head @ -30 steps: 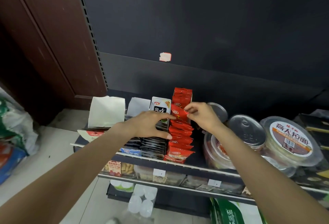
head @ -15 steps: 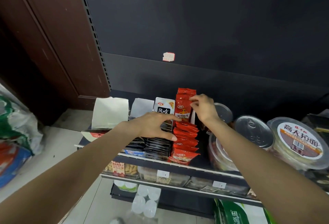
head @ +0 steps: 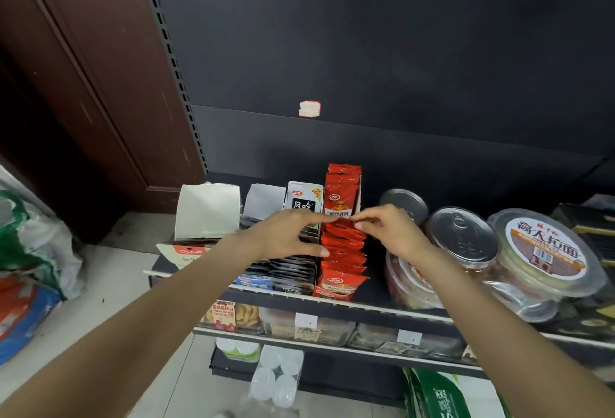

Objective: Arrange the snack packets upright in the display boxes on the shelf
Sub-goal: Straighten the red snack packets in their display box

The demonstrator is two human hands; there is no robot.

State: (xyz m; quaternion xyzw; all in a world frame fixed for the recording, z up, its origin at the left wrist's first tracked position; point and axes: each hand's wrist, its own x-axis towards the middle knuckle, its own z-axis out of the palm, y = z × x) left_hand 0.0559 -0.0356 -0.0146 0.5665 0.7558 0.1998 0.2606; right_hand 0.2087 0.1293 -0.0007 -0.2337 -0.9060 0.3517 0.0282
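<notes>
— Since a moment ago your right hand (head: 387, 231) has dropped from the top of the tall red packet (head: 341, 198) to its lower edge, and your left hand (head: 289, 234) has slid its forefinger across to meet it there.

— What are your hands holding now?

— Your right grip is narrow, thumb and fingertips pinched on a red packet just under the printed label strip. Your left hand lies spread, forefinger stretched to the same strip, thumb pressing the side of the red row (head: 342, 261); you cannot tell from here whether it holds anything.

— And how do the packets look?

— Glossy red foil with a white oval logo. At the back of the red display box (head: 358, 184) they stand upright; toward the front they lean forward, overlapping like shingles, down to the shelf (head: 382, 309) edge. Just left stands a black-and-white packet box (head: 304, 199) with dark packets (head: 293, 271) lying slanted before it.

— Anything beside them?

— Clear round tubs (head: 545, 258) with foil and printed lids sit on your right.
</notes>
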